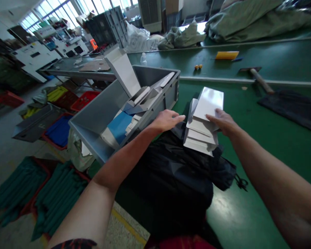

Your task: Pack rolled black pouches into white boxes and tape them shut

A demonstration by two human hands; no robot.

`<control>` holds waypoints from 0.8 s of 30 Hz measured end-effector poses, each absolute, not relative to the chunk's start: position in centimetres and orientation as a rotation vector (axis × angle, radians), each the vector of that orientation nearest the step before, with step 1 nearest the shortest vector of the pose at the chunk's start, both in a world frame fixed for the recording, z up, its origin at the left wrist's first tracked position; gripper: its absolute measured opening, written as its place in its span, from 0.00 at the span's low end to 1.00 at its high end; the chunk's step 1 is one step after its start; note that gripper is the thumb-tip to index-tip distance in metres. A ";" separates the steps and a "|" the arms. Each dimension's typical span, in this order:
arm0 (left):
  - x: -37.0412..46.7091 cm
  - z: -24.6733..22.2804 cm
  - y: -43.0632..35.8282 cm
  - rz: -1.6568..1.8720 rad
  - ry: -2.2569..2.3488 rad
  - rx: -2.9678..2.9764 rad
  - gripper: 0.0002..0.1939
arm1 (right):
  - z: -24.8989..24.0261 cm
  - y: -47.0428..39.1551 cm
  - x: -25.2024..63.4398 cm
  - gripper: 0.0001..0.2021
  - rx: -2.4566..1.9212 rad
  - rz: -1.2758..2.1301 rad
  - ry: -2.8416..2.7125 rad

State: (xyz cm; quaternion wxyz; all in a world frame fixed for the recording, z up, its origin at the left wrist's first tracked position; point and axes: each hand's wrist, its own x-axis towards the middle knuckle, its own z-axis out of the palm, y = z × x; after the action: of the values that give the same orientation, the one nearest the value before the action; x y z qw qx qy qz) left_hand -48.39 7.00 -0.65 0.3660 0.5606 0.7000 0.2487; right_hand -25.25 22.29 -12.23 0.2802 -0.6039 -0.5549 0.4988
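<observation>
A stack of white cardboard boxes (200, 135) rests on a black drawstring bag (181, 166) on the green table. My right hand (224, 121) grips the top white box (209, 100) at its near right edge, thumb on the upper face. My left hand (168, 120) is held out left of the stack, fingers extended, with nothing in it. Beside that hand stands a grey plastic crate (88, 117). Inside it lie several white cartons and a blue piece (120, 126), and one long white box (124, 71) leans upright over the far rim.
A hammer (261, 80) and dark cloth (292, 107) lie to the right. Farther back are a yellow roll (226, 55), small orange pieces (198, 67) and a clear bottle (143, 58). Bins of green rolled material (54, 197) stand on the floor at left.
</observation>
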 end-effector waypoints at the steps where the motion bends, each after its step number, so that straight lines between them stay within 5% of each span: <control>1: -49.3 -0.4 5.1 0.698 1.815 1.350 0.26 | -12.1 22.1 -25.2 0.45 -1.596 1.383 -1.405; 9: -51.6 1.1 -7.5 0.872 1.801 1.032 0.29 | -10.8 20.0 -23.3 0.46 -1.568 1.457 -1.101; 16: -58.5 4.6 -6.4 1.235 2.009 0.992 0.31 | -10.3 18.6 -21.0 0.47 -1.622 1.414 -1.024; 20: -64.3 2.9 -2.1 0.769 2.524 1.242 0.36 | -9.9 17.8 -20.5 0.47 -1.652 1.392 -1.025; 24: -66.8 1.5 1.4 0.392 2.662 1.445 0.52 | -9.9 17.4 -19.8 0.45 -1.696 1.380 -1.046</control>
State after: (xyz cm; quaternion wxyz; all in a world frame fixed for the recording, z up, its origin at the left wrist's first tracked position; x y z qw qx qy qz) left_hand -66.85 1.42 1.50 0.0436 0.4728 0.8707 0.1282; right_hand -19.79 17.44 -9.92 0.3511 -0.6551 -0.4041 0.5332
